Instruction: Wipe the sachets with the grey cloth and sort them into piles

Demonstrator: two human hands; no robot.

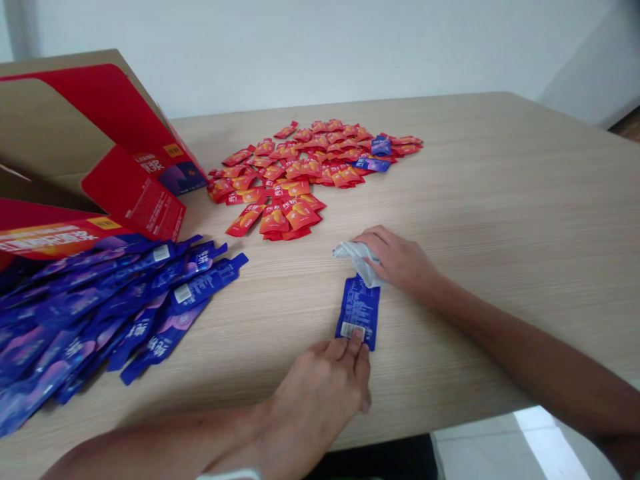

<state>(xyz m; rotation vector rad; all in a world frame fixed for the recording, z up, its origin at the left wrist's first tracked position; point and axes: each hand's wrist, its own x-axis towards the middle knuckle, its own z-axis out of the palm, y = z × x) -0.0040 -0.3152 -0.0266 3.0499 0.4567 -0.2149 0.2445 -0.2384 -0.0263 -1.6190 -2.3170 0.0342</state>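
head view shows the left hand [320, 387] pinning the blue sachet [358, 312] flat on the surface [500, 200] by its near end, the right hand [397, 260] closed on a white wipe [356, 257] at its far end.

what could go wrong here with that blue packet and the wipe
The left hand pins only the near end of the blue packet, so it may slide or buckle as the right hand presses the white cloth on its far end. The packet lies close to the table edge and could slip off. A wide swipe might reach the red sachets.
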